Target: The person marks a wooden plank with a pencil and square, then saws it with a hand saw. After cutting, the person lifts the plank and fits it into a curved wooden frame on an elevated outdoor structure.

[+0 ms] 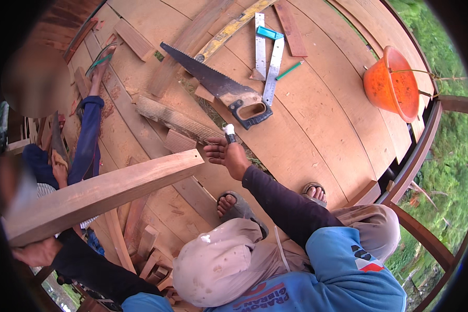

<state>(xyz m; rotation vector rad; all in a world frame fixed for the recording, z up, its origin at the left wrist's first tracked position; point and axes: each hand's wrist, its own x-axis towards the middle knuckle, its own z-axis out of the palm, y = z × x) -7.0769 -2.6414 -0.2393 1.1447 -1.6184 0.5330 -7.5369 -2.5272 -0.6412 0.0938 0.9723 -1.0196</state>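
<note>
**plank_guy:** So what's going on up on that deck? Biggest stuff first.

**sawdust22:** Whole thing is a plank floor [317, 119], curved by the lens, greenery past the edge on the right. Biggest loose item is the long wooden beam [104, 195], running from lower left up toward the middle, tilted. The left hand [34, 253] is under its near end at the lower left, fingers wrapped around the underside, holding it up.

**plank_guy:** And the other hand?

**sawdust22:** The right hand [229, 155] is stretched forward just past the beam's far end, fingers closed round a small dark tool with a white tip [229, 132], pointing up. Can't tell exactly what the tool is.

**plank_guy:** Anything else lying about?

**sawdust22:** An orange bucket [392, 83] on its side near the right edge. A handsaw [218, 86] flat on the planks just beyond the right hand, handle nearest it. A metal square [268, 57] right beside the saw, with a green pencil [289, 69] next to that. Offcuts are scattered by the saw and at lower left. Another person sits at the left, blue trouser leg [88, 135] stretched out along the boards.
</note>
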